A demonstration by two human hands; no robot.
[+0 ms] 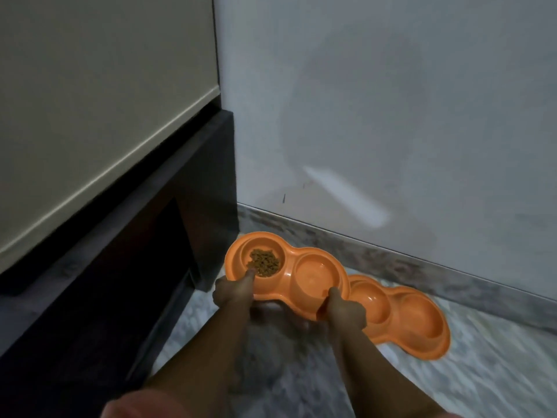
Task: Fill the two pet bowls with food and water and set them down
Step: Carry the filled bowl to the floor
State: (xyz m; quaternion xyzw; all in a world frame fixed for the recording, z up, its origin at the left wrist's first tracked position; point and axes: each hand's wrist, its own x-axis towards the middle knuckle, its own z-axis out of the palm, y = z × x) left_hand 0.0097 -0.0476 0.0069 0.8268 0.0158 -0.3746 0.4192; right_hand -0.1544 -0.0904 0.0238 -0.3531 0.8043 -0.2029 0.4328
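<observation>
Down in the floor corner between dark cabinet base [168, 236] and white wall [391, 116]: double orange feeder [289, 285] held level by both hands, left hand [233, 292] clamped on the near rim with thumb hooked over the kibble [265, 261] well, right hand [343, 310] closed on the rim by the other well, probably so nothing spills on the way down. Water in that second well impossible to confirm. Just beside it, flat on the marbled floor [482, 372] along the skirting, second orange feeder [401, 318], contents unclear, likely already parked.
</observation>
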